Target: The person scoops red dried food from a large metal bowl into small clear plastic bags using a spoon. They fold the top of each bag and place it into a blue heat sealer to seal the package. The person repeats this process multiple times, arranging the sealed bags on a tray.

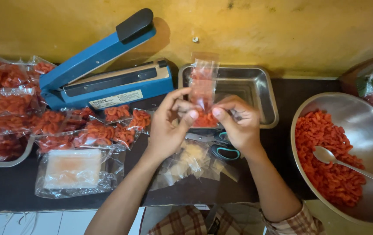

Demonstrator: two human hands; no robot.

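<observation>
Scissors (223,146) lay mostly hidden beneath the right hand (238,124), only the handles showing. The steel bowl (369,130) was cut off by the right edge, as was its spoon (347,163) handle. Packed bags (3,109) ran off the left edge.

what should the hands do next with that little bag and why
Probably carry the small clear bag left to the blue heat sealer. Both hands, left hand and right hand, pinch it upright with orange-red snacks settled at the bottom, and the sealer's arm stands raised.
</observation>
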